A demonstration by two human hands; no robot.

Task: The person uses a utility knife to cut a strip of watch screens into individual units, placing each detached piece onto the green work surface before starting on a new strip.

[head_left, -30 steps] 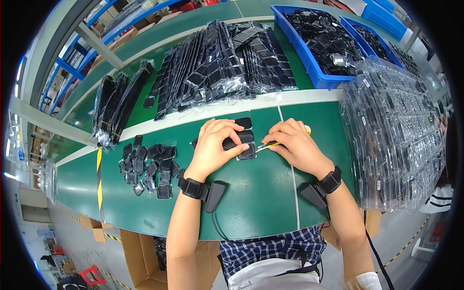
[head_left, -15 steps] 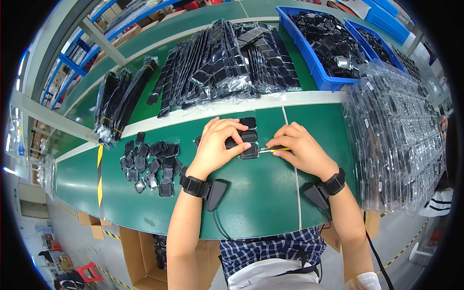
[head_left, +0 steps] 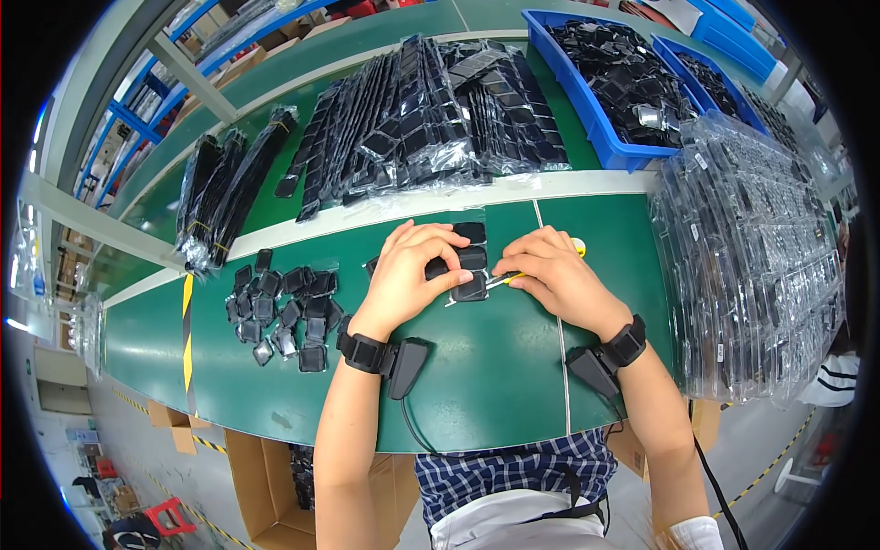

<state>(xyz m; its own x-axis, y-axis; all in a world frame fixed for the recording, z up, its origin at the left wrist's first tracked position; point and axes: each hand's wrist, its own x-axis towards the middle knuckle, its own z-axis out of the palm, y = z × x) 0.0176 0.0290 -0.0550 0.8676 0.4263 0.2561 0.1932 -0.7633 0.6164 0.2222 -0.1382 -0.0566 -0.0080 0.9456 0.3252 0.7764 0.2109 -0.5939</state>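
Note:
On the green tabletop, my left hand bends over a short strip of black square pieces in clear plastic. Its thumb presses the nearest piece and its curled fingers hold the strip farther up. Part of the strip is hidden under this palm. From the right, my right hand is closed round a yellow utility knife. The blade's tip lies at the right edge of the nearest piece, and most of the handle is covered by my fingers.
Loose black squares lie in a pile left of my hands. Beyond the white ledge are stacked wrapped strips, tied bundles and a blue bin full of black pieces. Clear plastic trays stack up at the right.
My right hand has shifted slightly left and tilted, bringing the knife closer to the strip and showing its yellow end. The left hand stays nearly in place on the strip.

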